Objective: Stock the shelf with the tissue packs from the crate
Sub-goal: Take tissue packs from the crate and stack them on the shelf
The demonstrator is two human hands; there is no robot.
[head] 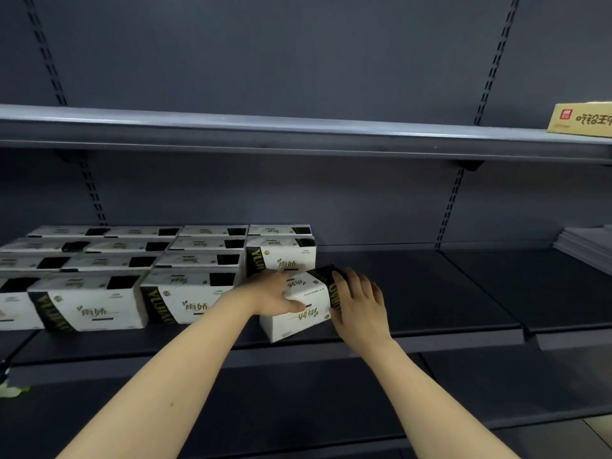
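Observation:
A white tissue pack (304, 308) with black and gold ends sits tilted near the front of the dark middle shelf (430, 306), its print upside down. My left hand (271, 293) grips its left end, thumb across the front face. My right hand (359, 301) holds its right end, fingers curled over the black top edge. Behind it stands another pack (281, 258). Several rows of the same packs (126, 270) fill the shelf's left part. The crate is out of view.
A yellow carton (579, 119) lies on the upper shelf (298, 134) at the far right. A stack of grey sheets (586, 245) sits at the middle shelf's right end. A lower shelf (298, 402) runs under my forearms.

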